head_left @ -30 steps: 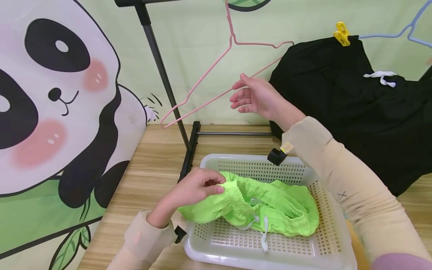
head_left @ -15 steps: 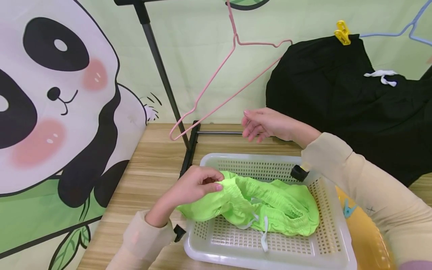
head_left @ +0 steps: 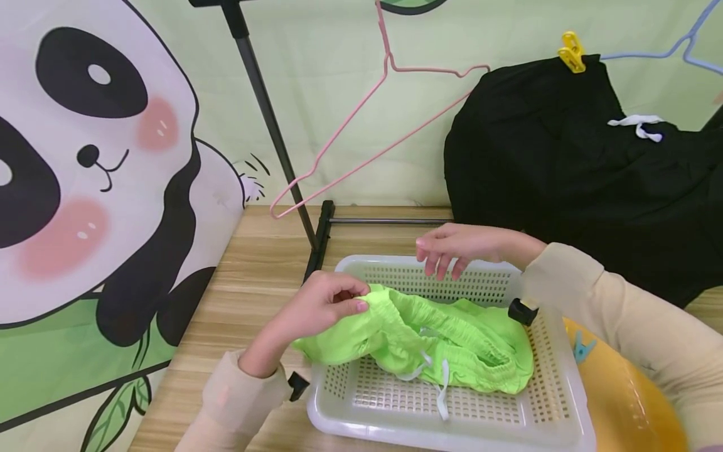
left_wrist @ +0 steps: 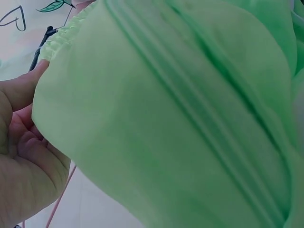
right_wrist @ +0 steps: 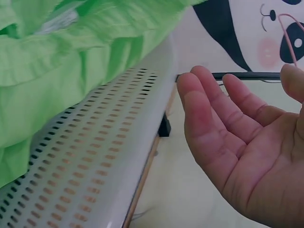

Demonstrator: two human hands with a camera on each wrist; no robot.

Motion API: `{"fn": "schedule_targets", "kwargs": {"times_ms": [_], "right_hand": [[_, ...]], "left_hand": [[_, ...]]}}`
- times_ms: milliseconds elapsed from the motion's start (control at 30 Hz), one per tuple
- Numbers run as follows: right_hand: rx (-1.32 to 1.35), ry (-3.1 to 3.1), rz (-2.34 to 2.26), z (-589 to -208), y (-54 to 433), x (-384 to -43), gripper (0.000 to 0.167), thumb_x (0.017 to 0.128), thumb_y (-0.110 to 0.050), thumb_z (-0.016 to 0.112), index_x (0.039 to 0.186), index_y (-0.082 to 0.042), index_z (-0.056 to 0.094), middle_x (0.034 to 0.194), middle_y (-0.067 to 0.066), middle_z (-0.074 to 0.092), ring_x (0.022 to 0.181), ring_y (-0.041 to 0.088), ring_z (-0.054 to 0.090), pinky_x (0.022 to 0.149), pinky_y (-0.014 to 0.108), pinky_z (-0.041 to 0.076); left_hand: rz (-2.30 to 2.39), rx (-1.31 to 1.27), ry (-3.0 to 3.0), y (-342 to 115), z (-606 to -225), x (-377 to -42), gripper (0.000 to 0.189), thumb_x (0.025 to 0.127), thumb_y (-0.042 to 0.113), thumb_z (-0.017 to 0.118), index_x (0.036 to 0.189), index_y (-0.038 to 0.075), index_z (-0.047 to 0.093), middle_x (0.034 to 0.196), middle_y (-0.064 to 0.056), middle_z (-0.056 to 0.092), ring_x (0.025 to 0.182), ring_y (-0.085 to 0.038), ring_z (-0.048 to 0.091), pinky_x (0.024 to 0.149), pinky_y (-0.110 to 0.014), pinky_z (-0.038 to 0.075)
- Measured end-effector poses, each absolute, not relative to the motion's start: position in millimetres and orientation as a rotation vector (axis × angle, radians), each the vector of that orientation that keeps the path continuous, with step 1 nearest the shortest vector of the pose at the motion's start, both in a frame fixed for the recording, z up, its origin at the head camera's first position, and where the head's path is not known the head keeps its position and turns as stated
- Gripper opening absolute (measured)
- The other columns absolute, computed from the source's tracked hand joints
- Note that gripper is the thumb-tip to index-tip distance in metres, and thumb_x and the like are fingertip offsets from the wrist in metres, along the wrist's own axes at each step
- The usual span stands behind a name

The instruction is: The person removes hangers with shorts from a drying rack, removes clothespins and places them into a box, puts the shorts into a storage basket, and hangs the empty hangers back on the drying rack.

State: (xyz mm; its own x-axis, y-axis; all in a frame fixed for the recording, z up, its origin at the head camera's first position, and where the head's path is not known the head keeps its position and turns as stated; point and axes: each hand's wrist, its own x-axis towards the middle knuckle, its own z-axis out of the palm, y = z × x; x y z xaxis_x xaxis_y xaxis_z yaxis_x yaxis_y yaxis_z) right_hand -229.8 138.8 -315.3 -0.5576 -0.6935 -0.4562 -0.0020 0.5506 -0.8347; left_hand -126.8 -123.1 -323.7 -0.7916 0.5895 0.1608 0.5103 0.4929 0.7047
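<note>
Bright green shorts [head_left: 469, 339] with an elastic waistband and white drawstrings lie bunched in a white perforated basket [head_left: 339, 414]. My left hand [head_left: 319, 306] pinches the waistband at its left end between thumb and fingers, lifting that side over the basket's edge. In the left wrist view the green cloth [left_wrist: 142, 114] fills most of the picture beside the thumb. My right hand [head_left: 471, 246] hovers over the basket's far rim, fingers loosely bent and holding nothing. In the right wrist view its palm and fingers [right_wrist: 209, 116] are apart from the shorts.
A pink hanger [head_left: 339, 135] hangs tilted from a black rack [head_left: 265, 107]. Black shorts [head_left: 542, 157] hang at the right from a blue hanger [head_left: 649, 58], held by a yellow clip [head_left: 572, 52]. Right of the basket, a small blue clip [head_left: 583, 347] sits at an orange-yellow container [head_left: 621, 402].
My right hand has come down from the pink hanger to the basket's far rim. The hanger has swung slightly. My left hand keeps its pinch on the shorts, almost unmoved.
</note>
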Motion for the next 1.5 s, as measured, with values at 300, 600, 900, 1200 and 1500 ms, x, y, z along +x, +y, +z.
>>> {"fn": "schedule_targets", "kwargs": {"times_ms": [300, 600, 900, 1200, 1500], "right_hand": [[-0.538, 1.986, -0.906, -331, 147, -223, 0.049, 0.091, -0.045, 0.039, 0.11, -0.001, 0.049, 0.095, 0.014, 0.059, 0.082, 0.022, 0.058, 0.065, 0.032, 0.05], [-0.536, 2.013, -0.765, -339, 159, -211, 0.042, 0.087, -0.044, 0.049, 0.103, -0.006, 0.05, 0.088, 0.008, 0.052, 0.079, 0.02, 0.055, 0.06, 0.03, 0.049], [-0.491, 2.003, -0.665, -341, 174, -199, 0.04, 0.082, -0.041, 0.059, 0.102, -0.009, 0.047, 0.085, 0.005, 0.052, 0.075, 0.018, 0.055, 0.053, 0.027, 0.048], [-0.498, 1.959, -0.571, -347, 184, -191, 0.046, 0.076, -0.036, 0.066, 0.108, -0.01, 0.044, 0.081, 0.005, 0.055, 0.073, 0.018, 0.056, 0.051, 0.026, 0.047], [-0.483, 1.889, -0.554, -350, 187, -186, 0.045, 0.073, -0.026, 0.071, 0.104, -0.01, 0.044, 0.082, 0.006, 0.055, 0.067, 0.015, 0.053, 0.045, 0.021, 0.043]], "left_hand": [[1.271, 0.92, 2.654, -125, -322, -128, 0.003, 0.079, 0.005, 0.063, 0.081, 0.004, 0.065, 0.065, -0.001, 0.055, 0.057, -0.005, 0.043, 0.053, -0.017, 0.039], [1.34, 0.859, 2.65, -128, -322, -131, 0.003, 0.08, 0.004, 0.061, 0.08, 0.003, 0.063, 0.065, -0.002, 0.053, 0.057, -0.006, 0.043, 0.051, -0.017, 0.038], [1.383, 0.731, 2.688, -134, -322, -136, 0.006, 0.079, 0.002, 0.061, 0.084, 0.002, 0.064, 0.069, -0.005, 0.057, 0.057, -0.008, 0.044, 0.052, -0.017, 0.04], [1.437, 0.557, 2.694, -141, -326, -145, 0.01, 0.08, 0.004, 0.06, 0.09, 0.001, 0.064, 0.07, -0.008, 0.058, 0.058, -0.01, 0.044, 0.052, -0.017, 0.039], [1.457, 0.53, 2.737, -147, -329, -152, 0.009, 0.081, 0.003, 0.059, 0.088, 0.0, 0.063, 0.071, -0.009, 0.058, 0.058, -0.009, 0.044, 0.051, -0.018, 0.037]]}}
